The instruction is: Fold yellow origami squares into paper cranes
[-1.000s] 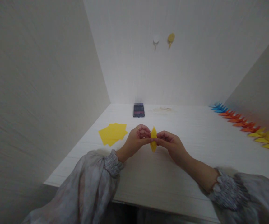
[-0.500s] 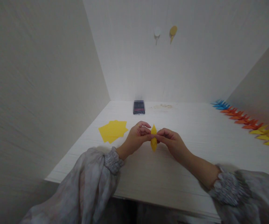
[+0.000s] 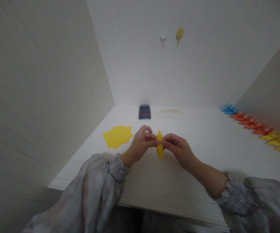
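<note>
A narrow, pointed piece of folded yellow origami paper [image 3: 160,152] stands lengthwise between my hands, above the middle of the white table. My left hand [image 3: 142,142] pinches its left edge between thumb and fingers. From the other side, my right hand [image 3: 176,144] pinches the right edge, thumb in front. Both thumbs meet near the middle of the paper, covering part of its folds. Left of my left hand lie several flat yellow paper sheets [image 3: 117,136], overlapping in a loose fan.
A dark phone [image 3: 144,112] sits at the back of the table [image 3: 203,129]. Along the right side runs a row of folded paper cranes [image 3: 251,123] in blue, orange and yellow. Two round hooks [image 3: 180,33] are on the back wall; walls also rise left and right.
The folded paper has turned slightly, and its lower end now shows two narrow flaps. My left fingers have shifted a little left; both hands keep their grip.
</note>
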### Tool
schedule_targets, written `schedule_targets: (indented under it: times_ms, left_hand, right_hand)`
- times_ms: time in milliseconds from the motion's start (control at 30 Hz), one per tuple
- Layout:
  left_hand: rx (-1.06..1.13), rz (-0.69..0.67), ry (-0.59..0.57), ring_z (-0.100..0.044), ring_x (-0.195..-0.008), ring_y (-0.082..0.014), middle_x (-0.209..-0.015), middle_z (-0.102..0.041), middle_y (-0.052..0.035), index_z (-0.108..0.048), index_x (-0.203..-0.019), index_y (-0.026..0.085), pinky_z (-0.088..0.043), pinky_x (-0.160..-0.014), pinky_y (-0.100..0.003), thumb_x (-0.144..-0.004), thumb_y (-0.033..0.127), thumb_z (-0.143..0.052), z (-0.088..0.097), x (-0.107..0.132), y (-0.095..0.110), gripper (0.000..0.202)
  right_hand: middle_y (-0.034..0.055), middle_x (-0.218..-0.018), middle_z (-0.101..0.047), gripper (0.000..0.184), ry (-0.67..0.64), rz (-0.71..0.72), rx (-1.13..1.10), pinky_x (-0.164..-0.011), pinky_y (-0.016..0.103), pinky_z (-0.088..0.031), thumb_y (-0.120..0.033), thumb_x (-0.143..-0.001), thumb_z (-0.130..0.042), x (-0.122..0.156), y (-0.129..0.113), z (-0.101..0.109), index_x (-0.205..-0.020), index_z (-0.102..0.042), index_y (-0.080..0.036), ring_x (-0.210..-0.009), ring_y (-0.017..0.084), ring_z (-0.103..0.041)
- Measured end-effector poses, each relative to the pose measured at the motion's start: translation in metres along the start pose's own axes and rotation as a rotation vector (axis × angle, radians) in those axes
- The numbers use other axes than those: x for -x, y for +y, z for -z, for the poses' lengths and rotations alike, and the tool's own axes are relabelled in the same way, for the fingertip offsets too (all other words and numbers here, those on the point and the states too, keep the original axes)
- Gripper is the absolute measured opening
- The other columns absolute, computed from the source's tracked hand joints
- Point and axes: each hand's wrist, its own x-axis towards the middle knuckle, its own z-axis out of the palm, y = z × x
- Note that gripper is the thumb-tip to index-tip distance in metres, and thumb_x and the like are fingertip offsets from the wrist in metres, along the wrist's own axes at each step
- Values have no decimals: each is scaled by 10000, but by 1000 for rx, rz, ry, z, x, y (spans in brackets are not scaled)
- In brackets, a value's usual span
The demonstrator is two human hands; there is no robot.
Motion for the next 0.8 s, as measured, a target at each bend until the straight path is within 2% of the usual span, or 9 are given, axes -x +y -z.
schedule_targets:
  times_ms: [333,533,800]
  left_hand:
    - [-57,10,-23,-583,-552,-76,-618,-610,49,-328,-786,177,-439,-563,-198,-564,149,-716,2,-1,-2,448]
    - [31,-6,-52,-594,-557,-93,-621,-617,54,-301,-786,191,-444,-573,-216,-565,120,-706,1,1,-1,467]
    - [-25,-36,26,-568,-561,-77,-638,-585,49,-369,-739,163,-442,-562,-214,-570,169,-703,0,-2,-4,374]
  right_hand:
    - [-22,-595,-599,120,27,-4,11,-569,263,-443,-272,-644,-660,-1,3,4,-643,-584,-178,-566,109,-552]
    - [-10,-613,-619,91,-9,9,-79,-599,271,-452,-250,-666,-652,1,1,1,-653,-607,-172,-583,111,-560]
    - [-7,-639,-634,129,22,-10,-44,-610,277,-480,-277,-635,-674,-3,5,5,-692,-616,-177,-581,115,-577]
